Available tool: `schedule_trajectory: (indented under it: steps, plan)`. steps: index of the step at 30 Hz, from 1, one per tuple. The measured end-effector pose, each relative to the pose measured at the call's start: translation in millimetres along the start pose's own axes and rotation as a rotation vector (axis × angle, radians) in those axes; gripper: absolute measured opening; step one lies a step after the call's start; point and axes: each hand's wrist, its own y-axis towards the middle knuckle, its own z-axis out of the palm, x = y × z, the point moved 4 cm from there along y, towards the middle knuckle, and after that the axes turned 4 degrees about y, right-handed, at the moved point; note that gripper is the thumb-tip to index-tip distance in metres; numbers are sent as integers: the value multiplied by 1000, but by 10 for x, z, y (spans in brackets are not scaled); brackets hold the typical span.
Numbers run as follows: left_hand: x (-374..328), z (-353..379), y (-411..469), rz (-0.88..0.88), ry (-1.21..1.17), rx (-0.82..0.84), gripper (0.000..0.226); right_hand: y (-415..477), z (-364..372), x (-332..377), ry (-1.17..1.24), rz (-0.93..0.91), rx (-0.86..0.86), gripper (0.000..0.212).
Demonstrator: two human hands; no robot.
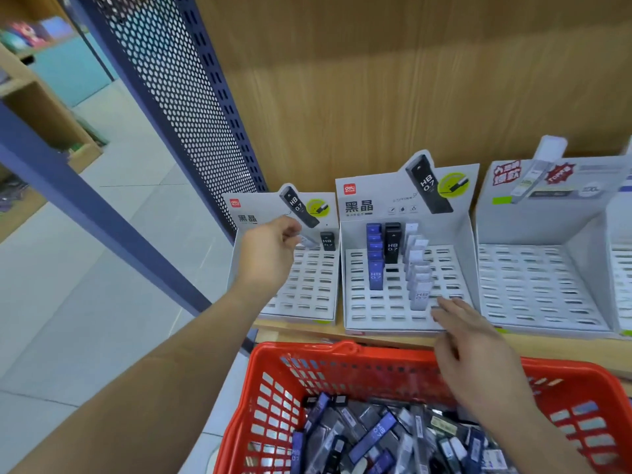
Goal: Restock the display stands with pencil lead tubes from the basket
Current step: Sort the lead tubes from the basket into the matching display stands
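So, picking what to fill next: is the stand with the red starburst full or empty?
Empty: that display stand shows only bare slots, no tubes standing in any.

A wood-grain back panel (376, 80) fills the upper right; a pale wooden shelf board (564, 352) runs along in front of it. To the left stands a blue perforated metal panel (164, 90) with a slotted blue upright (219, 97) along its right edge; a plain blue beam (85, 200) slants down across the left side. Below lies a light tiled floor (113, 268). At far left is a wooden shelf unit (44, 111) – colourful goods (24, 35) on top, too blurred to name – beside a teal surface (68, 66).
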Motion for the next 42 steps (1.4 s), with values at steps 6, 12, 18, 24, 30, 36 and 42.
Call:
schedule_trajectory:
  steps: [6, 12, 18, 24, 30, 36, 42]
  plan:
    - [-59, 26, 61, 141, 93, 5, 21, -2, -138, 351, 255, -5, -207, 32]
    - [-112, 105, 164, 305, 217, 66, 22, -7, 201, 860, 169, -146, 117, 41]
    - [20, 269, 176, 150, 85, 9, 20, -49, 529, 1086, 5, -183, 408, 58]
    - [54, 275, 172, 98, 116, 14, 18, -18, 704, 1101, -84, -190, 449, 63]
    - [-111, 100, -480, -3, -145, -75, 20, -143, 441, 992, 283, -209, 208, 42]
    - [-292, 512, -1584, 21, -228, 199, 17, -484, 359, 147, 134, 53, 478, 24]
    - [351, 1195, -2541, -76, 225, 756, 20, -1128, 501, -736, -119, 248, 752, 62]
